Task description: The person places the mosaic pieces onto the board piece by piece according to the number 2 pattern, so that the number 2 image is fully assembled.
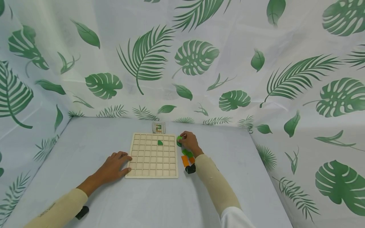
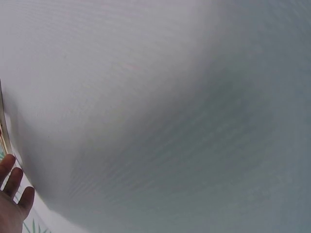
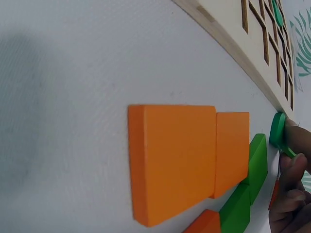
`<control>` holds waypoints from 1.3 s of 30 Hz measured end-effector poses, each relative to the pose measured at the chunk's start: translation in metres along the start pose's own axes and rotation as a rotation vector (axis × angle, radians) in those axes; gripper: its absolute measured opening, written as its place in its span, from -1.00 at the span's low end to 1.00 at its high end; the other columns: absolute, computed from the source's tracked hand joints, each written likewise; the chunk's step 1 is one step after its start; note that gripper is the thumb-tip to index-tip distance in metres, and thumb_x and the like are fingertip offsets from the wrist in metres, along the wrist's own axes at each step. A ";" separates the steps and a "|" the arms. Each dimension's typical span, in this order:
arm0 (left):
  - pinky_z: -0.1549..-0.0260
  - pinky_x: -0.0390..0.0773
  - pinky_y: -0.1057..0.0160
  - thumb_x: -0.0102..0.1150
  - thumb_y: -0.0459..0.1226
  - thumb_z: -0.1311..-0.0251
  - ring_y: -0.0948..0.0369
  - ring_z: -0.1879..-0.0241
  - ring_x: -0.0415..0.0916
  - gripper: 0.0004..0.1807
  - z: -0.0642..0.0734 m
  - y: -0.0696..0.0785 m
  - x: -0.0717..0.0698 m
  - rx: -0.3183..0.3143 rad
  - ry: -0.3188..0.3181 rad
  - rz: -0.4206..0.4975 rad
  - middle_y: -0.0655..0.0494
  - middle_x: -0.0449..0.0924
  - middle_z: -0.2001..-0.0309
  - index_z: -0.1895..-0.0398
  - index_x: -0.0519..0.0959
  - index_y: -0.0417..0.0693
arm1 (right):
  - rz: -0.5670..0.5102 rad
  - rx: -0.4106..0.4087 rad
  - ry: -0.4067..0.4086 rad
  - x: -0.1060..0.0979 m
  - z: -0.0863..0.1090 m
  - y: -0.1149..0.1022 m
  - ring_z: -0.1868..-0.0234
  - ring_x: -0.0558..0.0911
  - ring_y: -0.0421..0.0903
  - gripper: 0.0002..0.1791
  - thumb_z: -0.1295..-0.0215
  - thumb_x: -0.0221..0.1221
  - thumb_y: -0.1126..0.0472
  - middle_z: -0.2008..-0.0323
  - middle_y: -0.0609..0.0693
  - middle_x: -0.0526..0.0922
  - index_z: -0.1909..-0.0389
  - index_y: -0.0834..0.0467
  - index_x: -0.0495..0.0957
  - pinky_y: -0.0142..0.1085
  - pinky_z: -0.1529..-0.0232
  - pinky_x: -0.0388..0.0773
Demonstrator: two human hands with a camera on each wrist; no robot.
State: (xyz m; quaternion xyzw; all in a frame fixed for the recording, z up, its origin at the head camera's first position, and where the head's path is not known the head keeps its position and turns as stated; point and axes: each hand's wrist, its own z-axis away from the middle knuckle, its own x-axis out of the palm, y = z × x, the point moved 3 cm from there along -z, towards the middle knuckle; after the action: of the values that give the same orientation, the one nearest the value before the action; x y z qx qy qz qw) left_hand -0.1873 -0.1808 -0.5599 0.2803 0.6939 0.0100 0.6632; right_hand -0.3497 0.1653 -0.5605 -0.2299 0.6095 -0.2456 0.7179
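My left hand lies at the left edge of a pale wooden grid board, fingers spread, with thumb and fingertips on its rim. In the left wrist view only a few fingers show at the lower left corner. Just off the board's upper right edge, my right hand pinches a light green block between thumb and fingers. A dark green piece with a rounded edge is right at the thumb, beside the board. One dark green quarter-round piece sits in a cell in the board's upper part.
Right of the board lie orange blocks and green blocks, close together under the right forearm. A small patterned card is behind the board. Leaf-print cloth hangs around the white table.
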 end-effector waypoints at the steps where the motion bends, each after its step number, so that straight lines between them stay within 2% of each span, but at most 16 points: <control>1: -0.01 0.46 -0.19 0.34 -0.08 -0.24 -0.10 -0.13 0.44 -0.56 0.000 0.000 0.000 0.002 0.001 0.002 -0.13 0.49 -0.19 -0.15 0.58 0.01 | -0.011 0.000 0.001 0.000 0.000 0.001 0.16 0.57 0.01 -0.72 -0.30 0.35 0.08 0.14 0.09 0.65 0.08 0.14 0.62 -0.11 0.06 0.54; 10: -0.03 0.46 -0.18 0.34 -0.07 -0.24 -0.10 -0.14 0.43 -0.56 0.001 -0.002 0.004 -0.003 0.003 -0.003 -0.13 0.48 -0.20 -0.15 0.58 0.02 | -0.084 0.034 -0.038 0.002 0.000 0.009 0.21 0.59 -0.02 -0.69 -0.29 0.35 0.05 0.18 0.06 0.65 0.04 0.09 0.61 -0.19 0.19 0.55; 19: -0.05 0.45 -0.20 0.33 -0.05 -0.25 -0.11 -0.15 0.43 -0.54 0.000 -0.004 0.006 0.010 0.005 -0.001 -0.12 0.48 -0.20 -0.16 0.58 0.02 | -0.125 -0.006 -0.096 -0.002 0.004 0.008 0.17 0.60 -0.02 -0.58 -0.33 0.30 0.06 0.10 0.08 0.66 -0.18 0.05 0.59 -0.17 0.13 0.57; 23: -0.03 0.45 -0.19 0.33 -0.06 -0.25 -0.10 -0.13 0.43 -0.55 0.000 -0.004 0.006 0.019 0.015 -0.003 -0.12 0.49 -0.19 -0.16 0.58 0.02 | -0.166 -0.007 -0.111 -0.002 0.004 0.010 0.16 0.58 -0.01 -0.58 -0.33 0.29 0.05 0.09 0.08 0.64 -0.19 0.00 0.60 -0.22 0.17 0.56; 28: 0.00 0.46 -0.19 0.35 -0.08 -0.24 -0.11 -0.12 0.43 -0.55 0.000 -0.003 0.004 0.025 0.025 -0.007 -0.13 0.48 -0.19 -0.15 0.59 0.00 | -0.196 -0.014 -0.141 -0.002 0.006 0.010 0.25 0.54 -0.04 -0.64 -0.36 0.27 0.04 0.13 0.09 0.64 -0.12 0.02 0.65 -0.30 0.28 0.50; 35: 0.00 0.46 -0.19 0.34 -0.07 -0.25 -0.12 -0.13 0.43 -0.56 0.000 -0.003 0.002 0.019 0.018 -0.003 -0.12 0.48 -0.19 -0.15 0.58 0.02 | -0.219 -0.051 -0.175 -0.001 0.011 0.008 0.47 0.50 -0.10 -0.62 -0.39 0.25 0.08 0.22 0.09 0.57 -0.19 0.03 0.60 -0.33 0.42 0.49; 39: 0.00 0.46 -0.19 0.34 -0.07 -0.25 -0.11 -0.13 0.43 -0.56 0.000 -0.003 0.002 0.016 0.016 0.000 -0.12 0.48 -0.20 -0.15 0.58 0.03 | -0.227 -0.068 -0.198 0.000 0.015 0.008 0.48 0.50 -0.10 -0.65 -0.39 0.24 0.08 0.22 0.08 0.57 -0.14 0.04 0.62 -0.33 0.42 0.49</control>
State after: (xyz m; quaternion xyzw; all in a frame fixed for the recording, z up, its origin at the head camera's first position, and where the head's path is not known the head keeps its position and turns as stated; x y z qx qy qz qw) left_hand -0.1883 -0.1829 -0.5633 0.2855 0.6994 0.0065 0.6552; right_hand -0.3341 0.1719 -0.5627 -0.3448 0.5138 -0.2806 0.7337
